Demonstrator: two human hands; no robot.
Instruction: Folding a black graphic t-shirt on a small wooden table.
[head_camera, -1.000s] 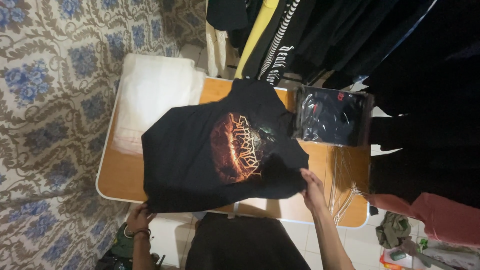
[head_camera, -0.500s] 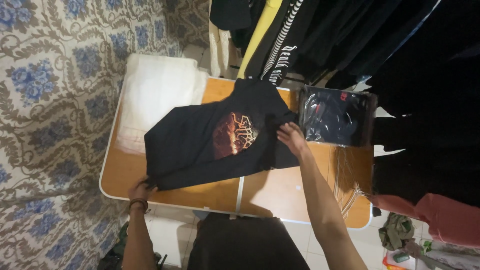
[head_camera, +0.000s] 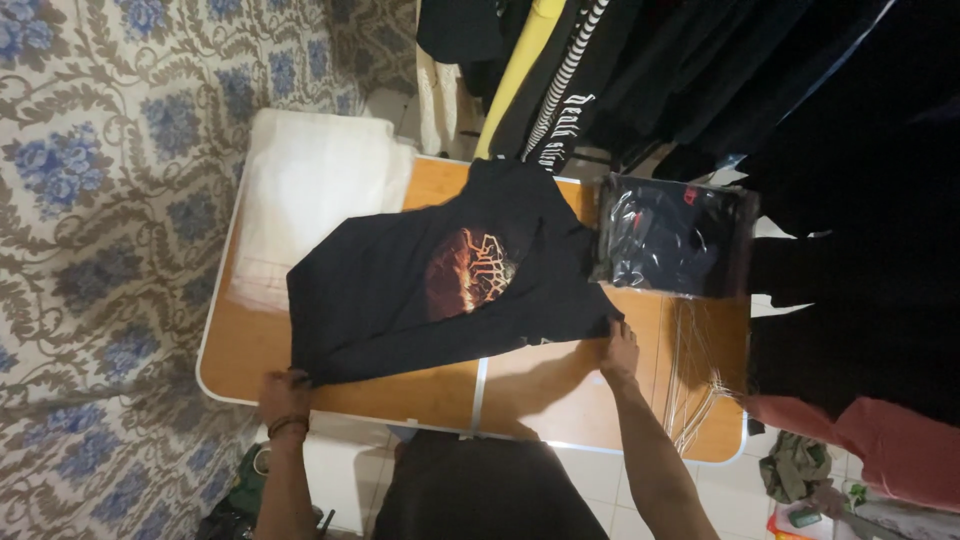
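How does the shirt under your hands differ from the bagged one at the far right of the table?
The black shirt lies loose and partly folded with its orange print showing; the bagged shirt is folded into a compact rectangle inside clear plastic. The loose shirt covers far more of the table. The left hand and right hand touch its edge; nothing touches the bagged one. Both are dark.

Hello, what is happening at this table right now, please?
A person stands at a small wooden folding table and handles a black T-shirt with an orange print, spread on the tabletop. The left hand grips one edge of the shirt at the near corner of the table; the right hand holds the opposite edge. A stack of white fabric lies at the far side, and a bagged dark garment sits beside the shirt. Dark clothes hang beyond the table.
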